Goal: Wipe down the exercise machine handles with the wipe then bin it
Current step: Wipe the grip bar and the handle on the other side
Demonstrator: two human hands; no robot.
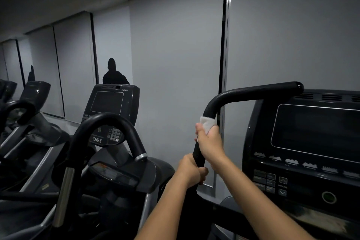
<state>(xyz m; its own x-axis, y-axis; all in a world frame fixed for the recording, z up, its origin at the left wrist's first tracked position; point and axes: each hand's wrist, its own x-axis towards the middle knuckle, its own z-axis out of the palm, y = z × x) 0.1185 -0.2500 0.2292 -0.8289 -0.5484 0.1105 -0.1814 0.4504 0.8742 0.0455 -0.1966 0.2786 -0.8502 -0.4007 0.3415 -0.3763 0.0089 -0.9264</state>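
Note:
A black curved handle [251,91] rises from the machine in front of me and bends right above the console. My right hand [209,142] grips its upright part with a white wipe [207,122] wrapped round the bar under the fingers. Only the wipe's upper edge shows above the hand. Lower on the same bar, my left hand [191,169] holds the handle bare, just below the right hand.
The machine's dark console [311,142] with screen and buttons fills the right. A second machine with its own curved handle [109,122] and console stands to the left, more machines beyond it. Grey blinds cover the wall ahead. No bin is in view.

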